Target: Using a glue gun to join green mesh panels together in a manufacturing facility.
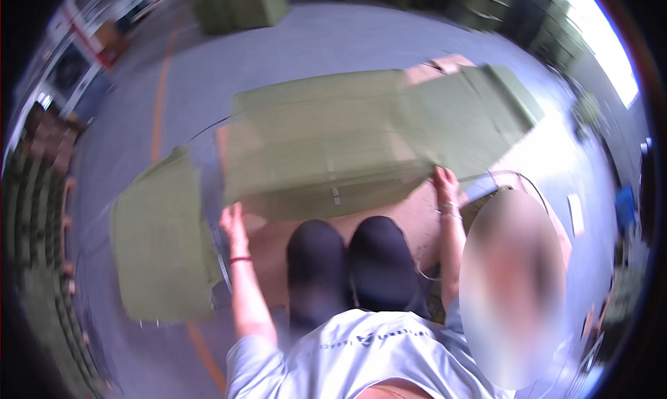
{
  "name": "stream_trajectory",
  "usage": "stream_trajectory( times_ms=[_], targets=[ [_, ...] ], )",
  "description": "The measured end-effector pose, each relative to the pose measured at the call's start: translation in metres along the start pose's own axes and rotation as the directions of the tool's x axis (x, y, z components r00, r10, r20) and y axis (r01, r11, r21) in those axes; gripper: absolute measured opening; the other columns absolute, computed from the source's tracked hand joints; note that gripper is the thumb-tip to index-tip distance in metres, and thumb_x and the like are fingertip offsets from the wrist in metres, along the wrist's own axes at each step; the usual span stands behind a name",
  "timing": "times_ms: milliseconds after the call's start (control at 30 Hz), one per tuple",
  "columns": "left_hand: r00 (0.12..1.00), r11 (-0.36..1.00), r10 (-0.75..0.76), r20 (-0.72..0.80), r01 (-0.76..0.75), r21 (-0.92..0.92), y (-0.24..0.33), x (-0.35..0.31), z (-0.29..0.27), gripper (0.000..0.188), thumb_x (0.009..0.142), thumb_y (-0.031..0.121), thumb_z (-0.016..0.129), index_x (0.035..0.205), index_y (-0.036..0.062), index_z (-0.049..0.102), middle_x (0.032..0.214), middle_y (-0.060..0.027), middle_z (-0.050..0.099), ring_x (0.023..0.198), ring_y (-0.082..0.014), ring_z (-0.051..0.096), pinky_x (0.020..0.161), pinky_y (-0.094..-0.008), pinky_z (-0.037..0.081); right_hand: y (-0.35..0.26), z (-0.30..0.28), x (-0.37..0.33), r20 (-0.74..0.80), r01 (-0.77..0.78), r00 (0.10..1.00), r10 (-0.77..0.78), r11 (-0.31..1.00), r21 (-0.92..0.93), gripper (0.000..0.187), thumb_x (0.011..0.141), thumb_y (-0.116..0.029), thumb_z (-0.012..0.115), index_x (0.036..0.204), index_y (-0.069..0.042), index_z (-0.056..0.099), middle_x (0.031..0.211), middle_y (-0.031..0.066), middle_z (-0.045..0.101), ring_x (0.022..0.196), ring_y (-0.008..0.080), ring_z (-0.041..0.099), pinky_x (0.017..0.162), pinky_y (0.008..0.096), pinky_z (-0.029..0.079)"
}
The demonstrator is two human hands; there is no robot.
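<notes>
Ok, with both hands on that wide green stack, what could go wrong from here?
1. The left hand and right hand hold only the near corners of the wide stack of green sheets, so its middle could sag or slip.
2. Loose sheets fan off its right end and might slide away.
3. A separate green pile lies close by the left hand and could get knocked.

Big olive-green flattened carton stack (326, 145) fills frame centre, blurred; your left hand (234, 226) at its lower left corner, your right hand (445, 183) at its lower right edge. Second green flat carton (161, 239) lies lower left. Green flap panel (479, 117) upper right of centre, brown cardboard (441, 67) just behind. Green boxes (240, 6) at top left of centre. Small white label (575, 215) on floor, far right.
</notes>
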State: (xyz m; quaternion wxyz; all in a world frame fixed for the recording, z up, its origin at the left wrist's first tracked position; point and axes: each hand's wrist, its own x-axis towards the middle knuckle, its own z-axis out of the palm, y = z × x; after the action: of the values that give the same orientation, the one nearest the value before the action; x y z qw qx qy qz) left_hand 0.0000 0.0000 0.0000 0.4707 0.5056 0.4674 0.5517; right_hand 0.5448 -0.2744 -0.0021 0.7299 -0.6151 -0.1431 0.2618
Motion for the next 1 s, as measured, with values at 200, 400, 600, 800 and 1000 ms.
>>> stream_trajectory(
  times_ms=[200,400,600,800,1000],
  targets=[
    [0.995,0.995,-0.05,0.082,0.056,-0.079,-0.003,-0.012,0.062,0.025,0.09,0.017,0.064,0.103,-0.0015,0.052,0.086,-0.0056,0.059,0.071,-0.0124,0.059,0.067,-0.0271,0.054,-0.034,-0.04,-0.009,-0.104,0.055,0.994,-0.037,0.984,0.167,0.013,0.089,-0.017,0.064,0.097,-0.007,0.062,0.077,-0.0037,0.059,0.052,0.0027,0.047,0.043,0.0153,0.034],
    [0.973,0.929,-0.209,0.1,0.229,-0.29,0.009,-0.025,0.075,0.027,0.088,0.019,0.067,0.101,0.0017,0.051,0.084,-0.0063,0.062,0.065,-0.0141,0.062,0.061,-0.0243,0.053,-0.03,-0.043,-0.011,-0.056,-0.031,0.997,0.056,0.928,0.372,0.01,0.09,-0.013,0.062,0.096,-0.006,0.057,0.085,-0.0004,0.061,0.069,0.0138,0.066,0.047,0.0178,0.048],
    [0.875,0.509,-0.416,0.248,0.45,-0.734,-0.034,0.009,0.045,0.018,0.091,0.012,0.06,0.099,-0.0034,0.056,0.088,-0.0109,0.064,0.073,-0.0171,0.065,0.07,-0.0226,0.058,-0.024,-0.029,-0.006,0.055,-0.068,0.998,0.044,0.799,0.597,0.007,0.092,-0.009,0.057,0.097,-0.004,0.055,0.094,0.0042,0.061,0.089,0.029,0.067,0.071,0.0303,0.059],
    [0.925,0.645,-0.373,-0.072,0.203,-0.736,-0.03,-0.008,0.082,0.016,0.09,0.007,0.06,0.099,-0.0064,0.057,0.094,-0.0144,0.063,0.08,-0.0217,0.065,0.076,-0.0264,0.059,-0.017,-0.031,-0.009,-0.042,0.019,0.999,0.002,0.868,0.497,0.008,0.092,-0.013,0.059,0.093,-0.005,0.056,0.084,0.0031,0.06,0.081,0.0225,0.067,0.074,0.0291,0.057],
    [0.926,0.597,-0.365,-0.095,0.155,-0.787,-0.019,-0.023,0.112,0.015,0.087,0.01,0.065,0.091,-0.0024,0.057,0.085,-0.0117,0.063,0.074,-0.0188,0.063,0.071,-0.025,0.058,-0.018,-0.04,-0.003,-0.011,-0.048,0.998,0.068,0.802,0.596,0.005,0.094,-0.009,0.055,0.095,-0.004,0.055,0.088,0.006,0.062,0.091,0.0276,0.067,0.071,0.0288,0.06]
  ],
)
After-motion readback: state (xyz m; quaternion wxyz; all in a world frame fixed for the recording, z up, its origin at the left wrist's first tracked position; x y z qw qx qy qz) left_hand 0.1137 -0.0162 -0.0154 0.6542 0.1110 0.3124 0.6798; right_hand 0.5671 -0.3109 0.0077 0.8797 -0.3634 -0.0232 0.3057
